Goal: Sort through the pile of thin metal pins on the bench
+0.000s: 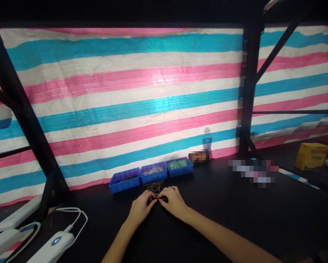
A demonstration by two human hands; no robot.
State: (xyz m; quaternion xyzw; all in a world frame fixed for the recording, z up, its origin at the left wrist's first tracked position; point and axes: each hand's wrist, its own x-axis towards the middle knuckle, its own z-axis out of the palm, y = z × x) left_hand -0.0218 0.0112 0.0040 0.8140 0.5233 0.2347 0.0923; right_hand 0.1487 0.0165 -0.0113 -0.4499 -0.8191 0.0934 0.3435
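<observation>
Loose thin metal pins [153,186] are lying heaped on the black table [235,219], just before the middle blue tray [153,172]. A careless nudge could be scattering them over the dark surface, where they would likely be hard to spot. The left hand [142,206] and right hand [173,201] are resting palms down, fingers curled, tips meeting at the heap's near edge; whether they are pinching a pin cannot be told.

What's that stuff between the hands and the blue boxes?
A loose heap of thin metal pins, in front of the middle blue tray, just beyond the left hand and right hand. The head view shows it.
</observation>
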